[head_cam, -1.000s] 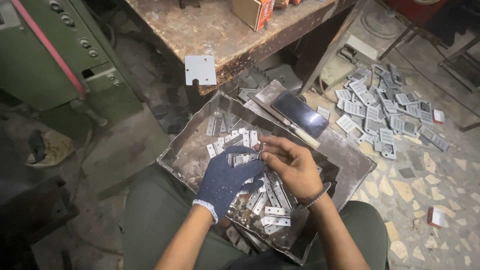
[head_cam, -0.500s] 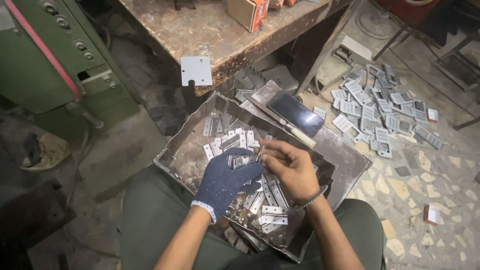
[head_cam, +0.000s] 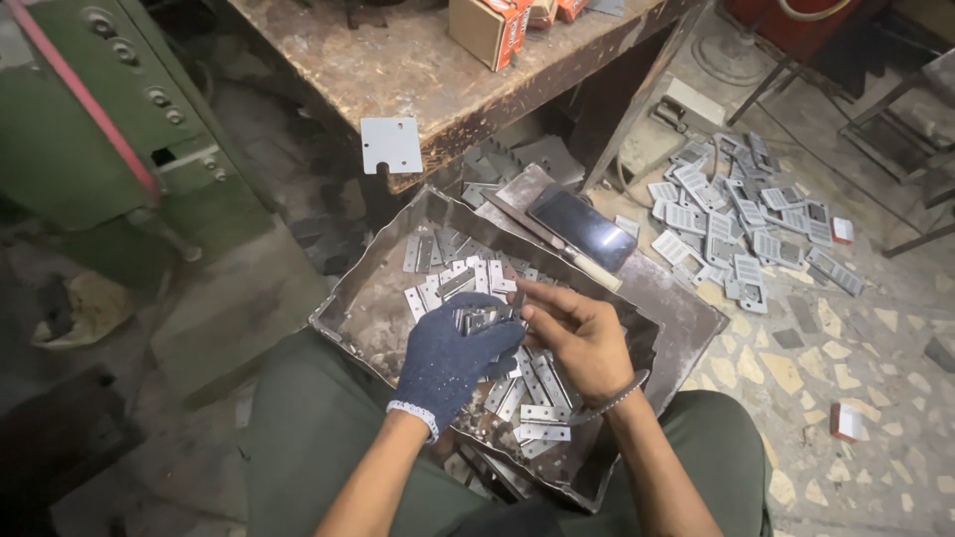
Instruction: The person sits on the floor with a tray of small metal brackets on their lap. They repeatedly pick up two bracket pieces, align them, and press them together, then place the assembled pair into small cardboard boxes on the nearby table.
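One metal tray (head_cam: 368,298) on lap, loose hinges scattered inside, too many to count. Left hand (head_cam: 453,356), gloved, and bare right hand (head_cam: 577,336) together, both clamped on one small hinge stack (head_cam: 479,318), long axis left-right

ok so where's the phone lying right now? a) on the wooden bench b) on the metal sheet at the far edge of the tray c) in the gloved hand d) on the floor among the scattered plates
b: the dark phone lies flat on the metal sheet just past the far edge of the tray, clear of both the gloved left hand and the bare right hand, which hold small metal pieces over the tray.
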